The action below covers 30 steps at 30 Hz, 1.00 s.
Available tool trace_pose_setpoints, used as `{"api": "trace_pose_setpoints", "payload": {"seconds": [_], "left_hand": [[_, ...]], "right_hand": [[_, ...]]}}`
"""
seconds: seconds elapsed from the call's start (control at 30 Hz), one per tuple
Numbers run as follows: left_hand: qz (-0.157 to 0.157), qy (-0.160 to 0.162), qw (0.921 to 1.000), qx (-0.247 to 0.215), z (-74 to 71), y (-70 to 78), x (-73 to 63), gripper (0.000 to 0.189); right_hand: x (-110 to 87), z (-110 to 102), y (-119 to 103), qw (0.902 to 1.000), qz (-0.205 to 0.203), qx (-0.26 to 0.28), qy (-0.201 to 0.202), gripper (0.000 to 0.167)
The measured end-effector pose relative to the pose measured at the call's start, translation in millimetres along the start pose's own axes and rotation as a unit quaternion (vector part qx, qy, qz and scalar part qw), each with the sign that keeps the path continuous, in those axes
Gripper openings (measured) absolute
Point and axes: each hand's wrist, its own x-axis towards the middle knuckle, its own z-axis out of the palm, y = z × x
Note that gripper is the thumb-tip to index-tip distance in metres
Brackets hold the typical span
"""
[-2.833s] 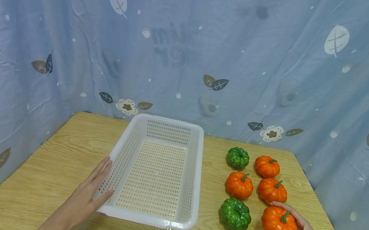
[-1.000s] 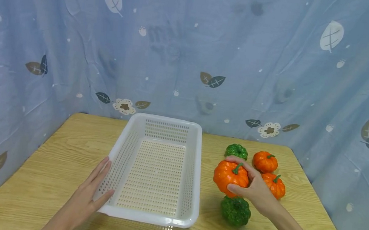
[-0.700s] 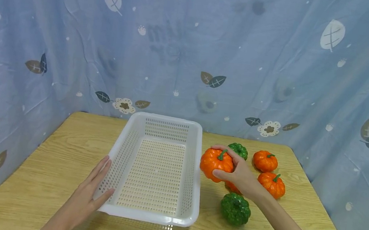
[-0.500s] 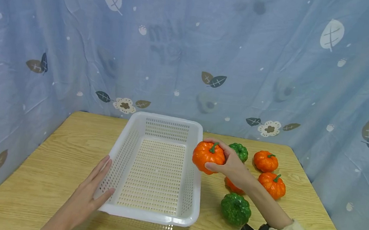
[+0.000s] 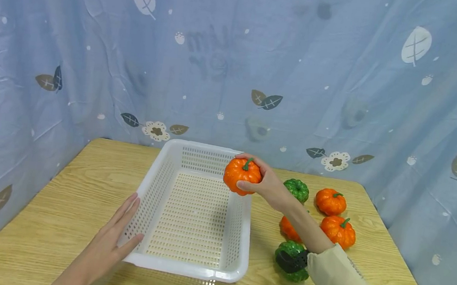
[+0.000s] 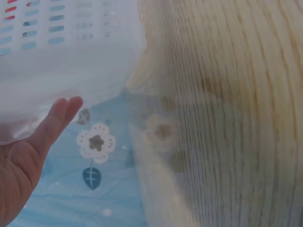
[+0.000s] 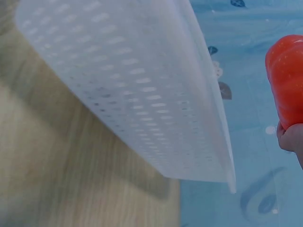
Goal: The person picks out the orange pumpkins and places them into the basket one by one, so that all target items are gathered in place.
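An orange toy pumpkin (image 5: 237, 176) with a green stem is gripped by my right hand (image 5: 271, 187), thumb on its near side. It hangs over the back right part of a white perforated plastic basket (image 5: 184, 268). In the right wrist view, the pumpkin (image 7: 288, 80) and thumb (image 7: 291, 138) appear at the right edge, apart from the basket wall (image 7: 137, 90). My left hand (image 5: 101, 245) rests against the basket's left side, fingers straight. The left wrist view has that hand (image 6: 28, 158) touching the basket's rim (image 6: 57, 87).
Right of the basket stand a green pumpkin (image 5: 296, 188), two orange pumpkins (image 5: 330, 201), an orange one (image 5: 288, 228) partly behind my forearm, and a green one (image 5: 298, 276) partly covered by a black wrist device (image 5: 291, 261). A blue patterned curtain (image 5: 203, 64) surrounds the wooden table (image 5: 79, 191).
My right hand took the nearest orange pumpkin from the table's front right, lifted it and carried it left and away from me, over the basket. The left hand stayed at the basket's side.
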Motion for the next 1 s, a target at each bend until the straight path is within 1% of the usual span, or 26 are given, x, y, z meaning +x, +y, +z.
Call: {"api": "trace_pose_setpoints", "payload": {"seconds": [0.3,0.5,0.63,0.83,1.0], "left_hand": [[0.013,0.008,0.9999,0.006,0.8,0.3,-2.1,0.075],[0.009,0.006,0.9999,0.001,2.0,0.6,-1.4,0.076],[0.015,0.008,0.9999,0.000,3.4,1.2,-0.7,0.075],[0.015,0.015,0.9997,0.009,2.4,1.5,-1.2,0.075],[0.020,0.017,0.9996,0.010,3.3,1.0,-1.3,0.075]], "right_hand": [[44.0,5,-3,0.9987,-0.043,-0.004,-0.027,0.057],[70.8,18,-9,0.9983,-0.044,0.001,-0.038,0.055],[86.1,27,-9,0.9977,-0.048,0.015,-0.046,0.054],[107.9,42,-1,0.9962,-0.055,0.041,-0.054,0.054],[121.3,54,9,0.9961,-0.045,0.057,-0.050,0.053]]}}
